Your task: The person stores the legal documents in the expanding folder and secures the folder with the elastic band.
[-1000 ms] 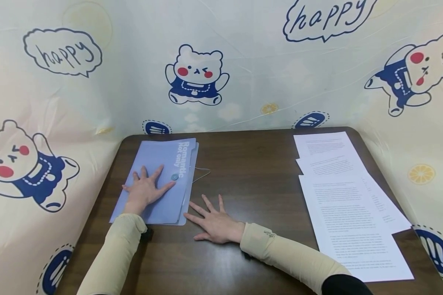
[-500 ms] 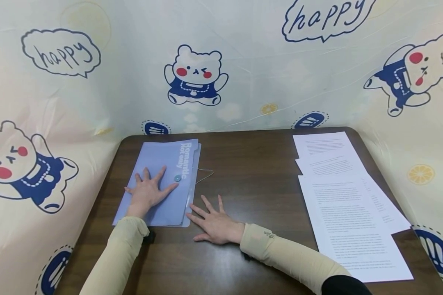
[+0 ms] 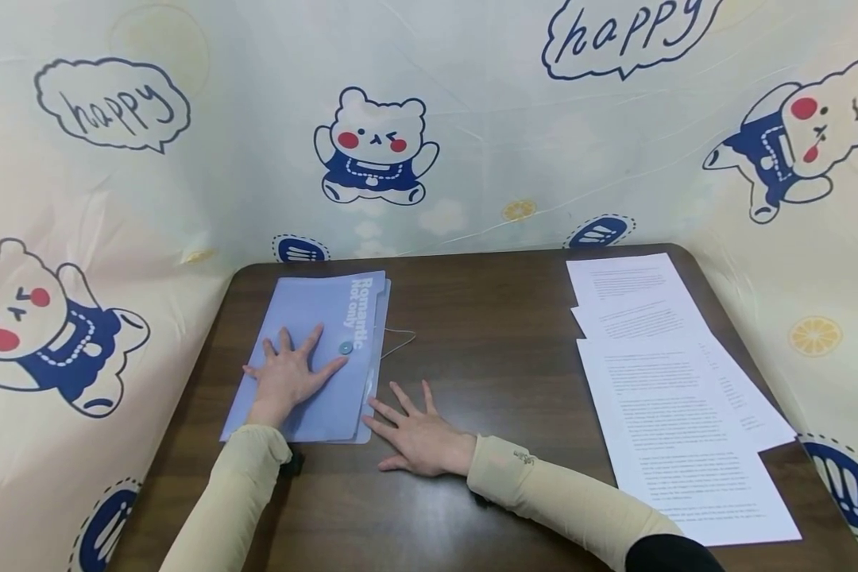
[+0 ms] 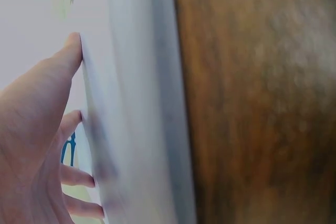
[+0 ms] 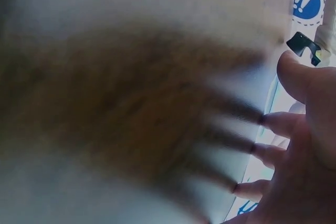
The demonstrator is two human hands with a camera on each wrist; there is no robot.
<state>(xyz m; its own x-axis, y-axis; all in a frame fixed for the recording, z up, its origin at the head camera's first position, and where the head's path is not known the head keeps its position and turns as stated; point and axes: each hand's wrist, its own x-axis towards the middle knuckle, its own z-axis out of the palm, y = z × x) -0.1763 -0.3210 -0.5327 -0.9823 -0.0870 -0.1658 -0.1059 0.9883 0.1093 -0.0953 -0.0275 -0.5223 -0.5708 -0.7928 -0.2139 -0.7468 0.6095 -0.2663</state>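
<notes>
Two bare hands are showing in my head view — palm down, fingers spread, well apart from each other. The left hand (image 3: 282,380) is resting on the cover of a blue folder (image 3: 338,403), fingers fanned and gripping nothing. Its thumb is pointing toward a round button (image 3: 346,348), which is sitting just beyond the tip. White lettering (image 3: 361,312) is running along the cover to the right of the left fingertips. A thin string (image 3: 400,330) is looping out from the folder's right edge, ahead of the right hand (image 3: 422,441). That hand is resting on the dark wooden table (image 3: 500,342), holding nothing. Its index finger is reaching the folder's edge; I cannot tell whether they are touching. Well to its right, overlapping printed sheets (image 3: 672,429) are lying beside the right sleeve (image 3: 572,492). Beyond both hands, a bear-printed cloth (image 3: 486,151) is hanging behind the table. My wrist views are showing each hand close up — the surfaces nearest the lenses are blurring.
</notes>
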